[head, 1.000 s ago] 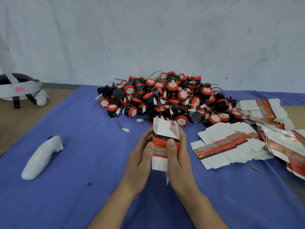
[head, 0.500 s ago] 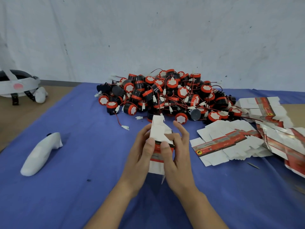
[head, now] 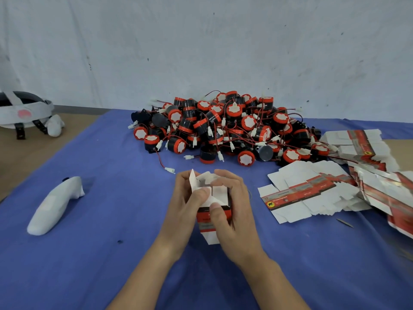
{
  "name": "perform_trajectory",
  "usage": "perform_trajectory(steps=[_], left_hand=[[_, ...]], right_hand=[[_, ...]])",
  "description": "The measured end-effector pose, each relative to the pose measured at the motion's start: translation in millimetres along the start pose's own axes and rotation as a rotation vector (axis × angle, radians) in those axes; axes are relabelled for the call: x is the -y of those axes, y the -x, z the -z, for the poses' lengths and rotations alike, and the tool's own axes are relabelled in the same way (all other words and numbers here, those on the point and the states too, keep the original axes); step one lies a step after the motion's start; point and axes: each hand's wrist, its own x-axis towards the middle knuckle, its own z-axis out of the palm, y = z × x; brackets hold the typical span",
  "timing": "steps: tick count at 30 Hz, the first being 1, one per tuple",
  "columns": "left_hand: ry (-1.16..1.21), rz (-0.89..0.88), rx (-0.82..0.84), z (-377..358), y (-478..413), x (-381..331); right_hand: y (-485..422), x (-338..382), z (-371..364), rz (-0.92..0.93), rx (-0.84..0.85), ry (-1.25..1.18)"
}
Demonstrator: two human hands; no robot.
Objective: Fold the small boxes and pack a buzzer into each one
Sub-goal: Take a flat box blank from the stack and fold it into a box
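Note:
A small white, red and black box [head: 214, 199] is held upright above the blue cloth [head: 111, 253] at the centre of the view. My left hand [head: 186, 205] grips its left side, thumb pressing a white top flap down. My right hand [head: 234, 211] wraps its right side, thumb on the red front, fingers curled over the top flaps. A big pile of black and red buzzers [head: 225, 128] with red wires lies behind the box. Flat unfolded boxes [head: 299, 195] lie in a stack to the right.
A white controller [head: 54, 205] lies on the cloth at the left. A headset [head: 24, 113] rests on the bare wooden table [head: 33, 148] at the far left. More flat boxes [head: 362, 144] are spread at the right edge. A white wall stands behind.
The box's top flaps, standing up a second ago, are now being folded down. Both hands have shifted up around the box's top, the right fingers now curled over it.

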Motion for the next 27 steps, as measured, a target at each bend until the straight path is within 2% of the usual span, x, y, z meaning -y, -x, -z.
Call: perform_trajectory(steps=[8, 21, 27], left_hand=[[-0.019, -0.024, 0.039, 1.8, 0.9, 1.2], [-0.041, -0.042, 0.021, -0.5, 1.1, 1.4], [0.014, 0.075, -0.001, 0.2, 0.2, 2.6]], right_hand=[[1.6, -3.5, -1.1, -0.082, 0.085, 0.048], [-0.4, 3.4, 2.0, 0.019, 0.074, 0.256], [-1.8, 0.6, 2.8, 0.001, 0.011, 0.259]])
